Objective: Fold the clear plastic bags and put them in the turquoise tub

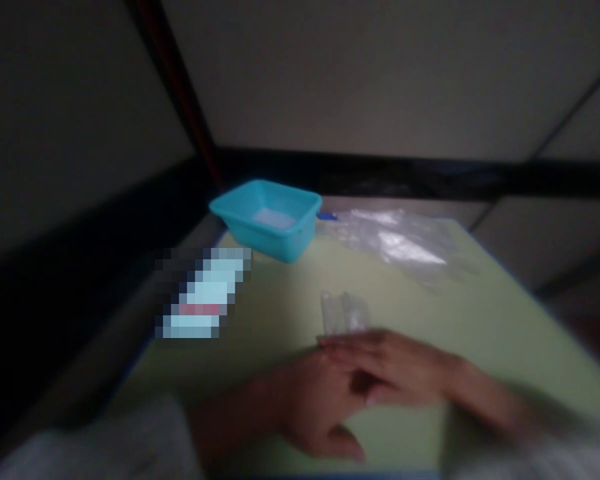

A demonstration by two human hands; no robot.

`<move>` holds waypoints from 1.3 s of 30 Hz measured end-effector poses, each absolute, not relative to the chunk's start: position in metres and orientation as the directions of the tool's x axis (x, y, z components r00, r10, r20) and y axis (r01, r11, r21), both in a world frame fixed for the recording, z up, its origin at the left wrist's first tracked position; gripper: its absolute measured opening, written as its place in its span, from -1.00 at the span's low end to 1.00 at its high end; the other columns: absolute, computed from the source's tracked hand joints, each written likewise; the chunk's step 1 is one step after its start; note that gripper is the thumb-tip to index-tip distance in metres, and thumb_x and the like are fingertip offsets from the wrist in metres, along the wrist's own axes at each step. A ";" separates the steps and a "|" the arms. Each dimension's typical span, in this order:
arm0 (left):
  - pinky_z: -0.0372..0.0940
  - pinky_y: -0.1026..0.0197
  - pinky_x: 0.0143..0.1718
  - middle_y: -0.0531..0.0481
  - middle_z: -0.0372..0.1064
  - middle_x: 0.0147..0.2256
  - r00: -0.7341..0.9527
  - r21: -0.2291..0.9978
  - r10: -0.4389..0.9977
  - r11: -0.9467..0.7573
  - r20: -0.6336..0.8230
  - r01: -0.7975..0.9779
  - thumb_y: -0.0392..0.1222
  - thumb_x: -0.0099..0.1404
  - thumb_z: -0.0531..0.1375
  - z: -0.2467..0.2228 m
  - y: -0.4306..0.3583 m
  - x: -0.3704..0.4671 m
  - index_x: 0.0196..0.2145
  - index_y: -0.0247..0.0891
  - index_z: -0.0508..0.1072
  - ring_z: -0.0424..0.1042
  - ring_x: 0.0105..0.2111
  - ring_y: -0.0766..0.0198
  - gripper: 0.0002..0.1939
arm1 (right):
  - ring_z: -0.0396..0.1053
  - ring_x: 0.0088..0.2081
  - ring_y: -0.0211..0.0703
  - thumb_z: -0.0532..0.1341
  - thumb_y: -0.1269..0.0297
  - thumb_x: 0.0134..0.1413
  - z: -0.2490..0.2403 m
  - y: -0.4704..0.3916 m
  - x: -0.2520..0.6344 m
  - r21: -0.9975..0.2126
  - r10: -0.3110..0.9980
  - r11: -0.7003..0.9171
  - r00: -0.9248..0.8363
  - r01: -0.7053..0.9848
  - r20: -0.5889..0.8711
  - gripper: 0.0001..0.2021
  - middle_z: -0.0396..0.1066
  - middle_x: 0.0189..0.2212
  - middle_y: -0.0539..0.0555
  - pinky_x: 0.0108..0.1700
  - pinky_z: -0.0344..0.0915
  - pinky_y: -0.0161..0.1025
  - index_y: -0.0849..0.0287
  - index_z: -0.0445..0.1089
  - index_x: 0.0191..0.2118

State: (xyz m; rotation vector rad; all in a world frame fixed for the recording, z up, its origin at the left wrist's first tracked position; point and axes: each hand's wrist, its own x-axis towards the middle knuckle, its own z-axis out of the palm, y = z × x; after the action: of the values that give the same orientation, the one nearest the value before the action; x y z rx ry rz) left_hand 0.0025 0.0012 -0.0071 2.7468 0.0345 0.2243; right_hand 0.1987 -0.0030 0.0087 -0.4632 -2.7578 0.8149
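My left hand point(317, 397) lies low over the table's middle, its thumb apart from the palm and its other fingers largely covered. Across it, from the right, reaches my right hand point(397, 367), with its fingers stretched out flat and resting on the back of the left hand. Both hands are open. Just beyond the fingers a small clear plastic bag point(347, 312) lies on the table; its near edge is hidden behind the right hand. Blur hides the finer detail.
A turquoise basin point(280, 230) with something pale inside stands at the table's far left corner. Clear plastic bags point(405, 243) lie spread at the back, near a small blue item point(327, 217). A pixelated flat object point(207, 293) lies at the left edge of the yellow-green table point(480, 333).
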 end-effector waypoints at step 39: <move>-0.19 0.03 0.28 -0.30 -0.21 0.29 0.992 0.440 0.062 -0.898 0.112 0.006 0.08 0.30 0.00 0.000 -0.001 -0.001 0.25 -0.53 -0.03 -0.20 0.29 0.03 -0.26 | -0.20 0.31 -0.05 -0.15 -0.04 0.28 -0.014 0.082 0.189 -0.320 0.608 0.766 -0.790 0.558 0.078 -0.40 -0.12 0.30 0.13 0.28 -0.33 0.11 0.16 -0.14 0.32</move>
State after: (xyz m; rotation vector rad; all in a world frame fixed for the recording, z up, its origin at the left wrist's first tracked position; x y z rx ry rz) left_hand -0.0008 -0.0008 -0.0003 2.6812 0.0485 0.1703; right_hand 0.1892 0.0825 -0.0139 -0.9273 -2.7832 0.4208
